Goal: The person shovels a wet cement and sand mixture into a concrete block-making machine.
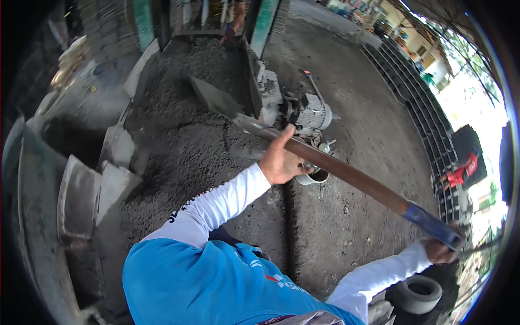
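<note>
A shovel (352,176) with a brown shaft slants across my view from upper left to lower right. My left hand (281,161) supports the shaft close to the blade, thumb on one side and fingers on the other. At the far end, my right hand (445,250) is wrapped around the blue handle. The grey metal blade (215,98) overlaps a bed of dark, damp, gritty material (179,146) at the left. Past my left hand, partly behind the shaft, sits a white bucket (313,177).
An electric motor (315,114) stands beside the bed's right wall. Bent metal sheets (78,197) border the left. Stacked dark blocks (411,92) line the right, where a person in red (460,172) bends. Another person's hand (230,33) reaches in at the top. A tyre (418,293) lies lower right.
</note>
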Tool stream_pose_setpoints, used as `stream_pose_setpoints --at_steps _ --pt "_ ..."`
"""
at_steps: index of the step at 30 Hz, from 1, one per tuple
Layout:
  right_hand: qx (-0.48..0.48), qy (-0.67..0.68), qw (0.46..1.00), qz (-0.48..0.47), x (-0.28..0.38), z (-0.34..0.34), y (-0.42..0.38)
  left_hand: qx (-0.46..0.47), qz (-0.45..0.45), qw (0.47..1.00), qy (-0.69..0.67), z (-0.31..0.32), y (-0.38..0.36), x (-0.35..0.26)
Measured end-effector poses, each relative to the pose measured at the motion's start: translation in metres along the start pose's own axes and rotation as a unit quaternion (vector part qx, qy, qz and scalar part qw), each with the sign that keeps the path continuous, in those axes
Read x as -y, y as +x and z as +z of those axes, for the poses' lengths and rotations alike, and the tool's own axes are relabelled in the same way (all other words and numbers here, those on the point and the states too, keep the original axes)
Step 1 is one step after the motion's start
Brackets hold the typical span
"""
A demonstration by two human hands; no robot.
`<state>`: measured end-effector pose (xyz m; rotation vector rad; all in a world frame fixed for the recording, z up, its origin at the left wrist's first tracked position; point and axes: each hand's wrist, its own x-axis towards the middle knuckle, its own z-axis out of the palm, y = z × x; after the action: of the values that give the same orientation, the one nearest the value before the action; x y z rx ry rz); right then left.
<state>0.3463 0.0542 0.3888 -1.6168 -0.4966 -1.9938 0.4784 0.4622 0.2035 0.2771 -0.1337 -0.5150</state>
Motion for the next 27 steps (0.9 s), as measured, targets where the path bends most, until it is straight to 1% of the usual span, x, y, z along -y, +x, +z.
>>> stream_pose_setpoints --at_steps 3,6,7,10,12,14,16,18,20,21,22,24,25,26,27 --pt "-0.022 0.048 0.998 -0.035 -0.023 0.032 0.075 0.060 0.028 0.995 0.072 0.014 -0.012 0.020" --pt "-0.011 0.079 0.995 -0.062 -0.016 0.091 0.132 0.113 0.059 0.984 0.122 0.023 -0.021 0.018" --pt "-0.001 0.088 0.994 -0.068 -0.009 0.116 0.146 0.104 0.076 0.984 0.126 0.023 -0.022 0.015" --pt "0.032 0.113 0.990 -0.080 0.029 0.198 0.171 0.160 0.106 0.977 0.096 0.014 -0.029 -0.013" --pt "0.055 0.132 0.986 -0.086 0.064 0.254 0.175 0.143 0.148 0.978 0.039 0.011 -0.036 -0.043" --pt "0.083 0.151 0.981 -0.092 0.108 0.305 0.165 0.120 0.205 0.971 -0.008 0.006 -0.045 -0.090" --pt "0.117 0.168 0.973 -0.103 0.156 0.349 0.146 0.081 0.248 0.965 -0.019 -0.012 -0.044 -0.150" --pt "0.156 0.190 0.962 -0.118 0.201 0.382 0.106 0.034 0.256 0.966 -0.025 -0.039 -0.039 -0.212" --pt "0.204 0.212 0.944 -0.152 0.235 0.402 0.052 -0.055 0.276 0.957 -0.068 -0.077 -0.029 -0.272" --pt "0.243 0.256 0.915 -0.194 0.238 0.411 0.021 -0.085 0.268 0.955 -0.096 -0.097 -0.022 -0.302" --pt "0.224 0.133 0.949 -0.178 0.258 0.406 -0.010 -0.118 0.258 0.951 -0.122 -0.118 -0.014 -0.322" --pt "0.311 0.019 0.944 -0.110 0.248 0.384 -0.049 -0.178 0.183 0.960 -0.113 -0.158 0.000 -0.335" --pt "0.314 0.031 0.947 -0.054 0.237 0.368 -0.072 -0.207 0.148 0.961 -0.104 -0.172 0.006 -0.342" --pt "0.316 0.044 0.948 0.000 0.221 0.351 -0.095 -0.201 0.135 0.964 -0.113 -0.183 0.008 -0.340" --pt "0.313 0.049 0.947 0.057 0.208 0.335 -0.121 -0.243 0.130 0.957 -0.092 -0.184 0.009 -0.338"
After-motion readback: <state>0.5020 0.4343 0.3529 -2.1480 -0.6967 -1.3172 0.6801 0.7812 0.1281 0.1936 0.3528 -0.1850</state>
